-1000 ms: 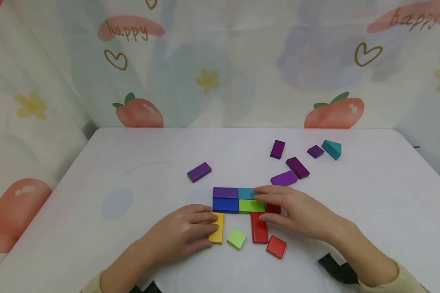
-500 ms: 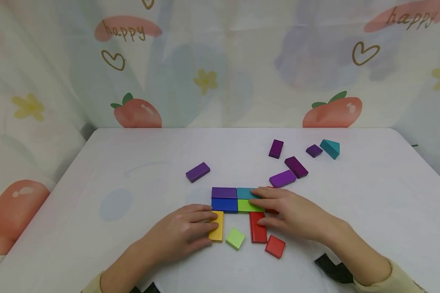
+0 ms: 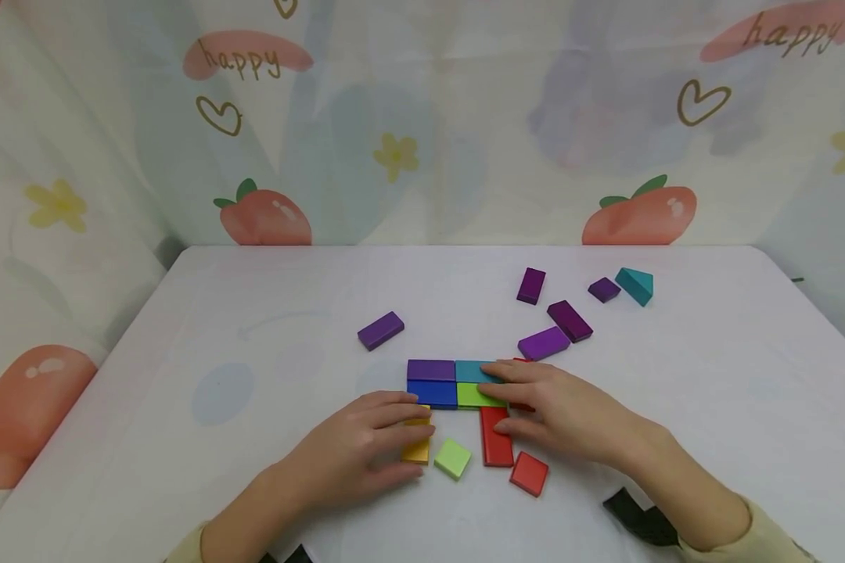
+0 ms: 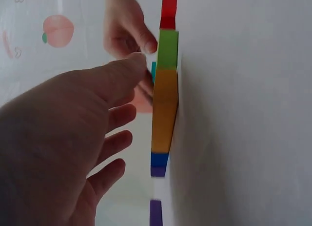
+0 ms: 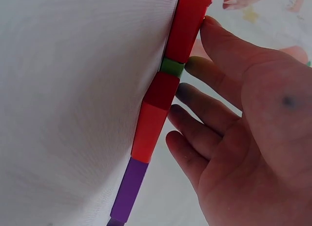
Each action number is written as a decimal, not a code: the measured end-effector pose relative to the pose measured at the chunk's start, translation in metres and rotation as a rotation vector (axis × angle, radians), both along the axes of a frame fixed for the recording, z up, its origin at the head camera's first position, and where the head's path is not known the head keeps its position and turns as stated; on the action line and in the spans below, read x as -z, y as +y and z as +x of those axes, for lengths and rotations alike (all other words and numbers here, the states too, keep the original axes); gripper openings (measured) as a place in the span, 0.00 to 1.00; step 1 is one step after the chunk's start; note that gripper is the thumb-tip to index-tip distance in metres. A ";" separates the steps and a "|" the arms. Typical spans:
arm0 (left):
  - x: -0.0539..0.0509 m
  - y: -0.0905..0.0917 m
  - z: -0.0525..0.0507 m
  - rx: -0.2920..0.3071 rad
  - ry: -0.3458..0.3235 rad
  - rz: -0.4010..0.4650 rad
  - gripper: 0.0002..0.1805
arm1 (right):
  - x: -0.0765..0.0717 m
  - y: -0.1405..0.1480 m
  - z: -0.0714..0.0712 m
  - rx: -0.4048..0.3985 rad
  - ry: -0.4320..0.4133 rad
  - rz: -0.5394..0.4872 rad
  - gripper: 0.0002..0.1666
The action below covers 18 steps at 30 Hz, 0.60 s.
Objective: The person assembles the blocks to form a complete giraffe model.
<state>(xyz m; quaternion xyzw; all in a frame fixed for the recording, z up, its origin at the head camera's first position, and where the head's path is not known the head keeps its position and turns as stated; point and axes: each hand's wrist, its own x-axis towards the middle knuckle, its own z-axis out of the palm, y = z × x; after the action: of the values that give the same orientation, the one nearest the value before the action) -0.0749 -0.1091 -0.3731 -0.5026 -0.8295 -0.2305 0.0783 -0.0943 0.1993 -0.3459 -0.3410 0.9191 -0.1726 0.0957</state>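
Note:
In the head view my left hand (image 3: 355, 442) is over the yellow block (image 3: 417, 452), fingers extended; the left wrist view shows those fingers spread beside the blocks, holding nothing. A blue block (image 3: 431, 395) lies just beyond, with a purple block (image 3: 431, 370) against its far side. My right hand (image 3: 570, 407) rests its fingertips on the teal block (image 3: 468, 371), the green block (image 3: 468, 395) and the upright-lying red block (image 3: 496, 446). Another red block, mostly hidden, is under the right hand; its side shows as a red block (image 5: 151, 131) in the right wrist view.
A light green block (image 3: 453, 459) and a small red block (image 3: 529, 474) lie near the hands. Farther back are a purple block (image 3: 381, 331), several purple blocks at right, including one (image 3: 543, 343), and a teal triangular block (image 3: 635, 286).
My left hand has moved slightly right across the yellow block. The right hand has shifted a little left and down, its fingertips now over the green block. The blocks look almost unmoved.

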 end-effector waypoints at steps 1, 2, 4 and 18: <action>-0.001 0.004 0.001 0.008 -0.008 -0.002 0.22 | 0.000 0.000 0.000 0.000 -0.001 -0.002 0.30; -0.001 0.008 0.002 0.017 -0.012 -0.016 0.23 | 0.000 0.000 0.000 0.000 -0.001 -0.004 0.30; -0.002 0.016 0.005 0.031 -0.021 -0.071 0.24 | 0.000 0.000 0.000 -0.003 0.001 -0.009 0.30; -0.004 0.022 0.021 0.131 0.123 -0.075 0.11 | 0.001 0.001 0.000 0.000 0.001 -0.006 0.30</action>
<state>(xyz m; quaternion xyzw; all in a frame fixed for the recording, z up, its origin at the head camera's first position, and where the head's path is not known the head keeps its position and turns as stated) -0.0539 -0.0869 -0.3692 -0.5714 -0.7967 -0.1725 0.0951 -0.0943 0.1999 -0.3466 -0.3413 0.9187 -0.1751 0.0942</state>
